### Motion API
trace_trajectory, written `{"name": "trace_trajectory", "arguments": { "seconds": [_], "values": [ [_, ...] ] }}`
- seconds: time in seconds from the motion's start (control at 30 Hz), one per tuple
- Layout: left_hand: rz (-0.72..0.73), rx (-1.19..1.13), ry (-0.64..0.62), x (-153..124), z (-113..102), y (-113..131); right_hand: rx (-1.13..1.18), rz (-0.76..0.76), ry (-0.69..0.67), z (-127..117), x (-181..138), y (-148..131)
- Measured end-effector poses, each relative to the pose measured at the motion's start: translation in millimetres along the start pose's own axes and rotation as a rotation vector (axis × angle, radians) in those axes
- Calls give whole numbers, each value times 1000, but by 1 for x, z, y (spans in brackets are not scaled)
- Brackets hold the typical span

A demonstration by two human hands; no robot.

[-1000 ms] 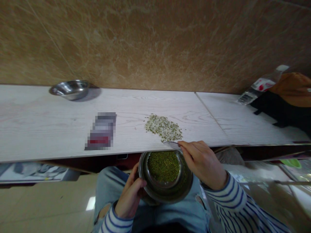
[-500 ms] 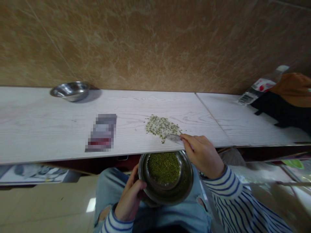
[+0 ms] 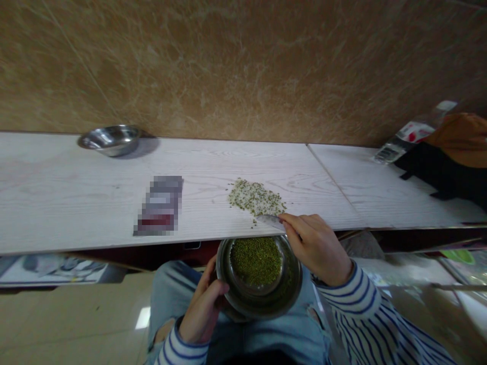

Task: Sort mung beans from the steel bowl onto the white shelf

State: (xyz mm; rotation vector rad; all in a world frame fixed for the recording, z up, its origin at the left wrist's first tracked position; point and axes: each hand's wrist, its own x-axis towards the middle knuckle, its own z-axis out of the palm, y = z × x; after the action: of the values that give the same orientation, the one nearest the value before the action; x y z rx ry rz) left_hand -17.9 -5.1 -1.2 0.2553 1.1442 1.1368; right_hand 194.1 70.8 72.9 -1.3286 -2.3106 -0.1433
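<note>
My left hand [image 3: 205,305] grips the left rim of a metal bowl [image 3: 266,304] over my lap, thumb on top. Green beans [image 3: 255,261], like mung beans, fill the middle of this bowl, just below the table's front edge. Closed around what looks like a metal spoon [image 3: 271,220], my right hand [image 3: 317,246] rests over that edge. The spoon's tip lies on the tabletop at the near side of a spread pile of white grains and green beans [image 3: 255,197]. A few loose beans lie by the tip.
On the white table [image 3: 205,162], a shallow metal bowl [image 3: 112,141] stands at the back left, by the wall. A blurred-out flat object [image 3: 160,205] lies left of the pile. To the right are a plastic bottle [image 3: 409,134] and a black and brown bag [image 3: 452,162].
My right hand has drawn the spoon slightly toward me and to the left, nearer the table's edge. My left hand and the bowl stay nearly the same.
</note>
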Motion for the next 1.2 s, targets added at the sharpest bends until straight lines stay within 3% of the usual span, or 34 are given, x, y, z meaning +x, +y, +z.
{"name": "trace_trajectory", "arguments": {
  "seconds": [1.2],
  "values": [
    [-2, -1, -20, -1, 1, 1, 27, -18, -24, 4, 0, -1]
  ]
}}
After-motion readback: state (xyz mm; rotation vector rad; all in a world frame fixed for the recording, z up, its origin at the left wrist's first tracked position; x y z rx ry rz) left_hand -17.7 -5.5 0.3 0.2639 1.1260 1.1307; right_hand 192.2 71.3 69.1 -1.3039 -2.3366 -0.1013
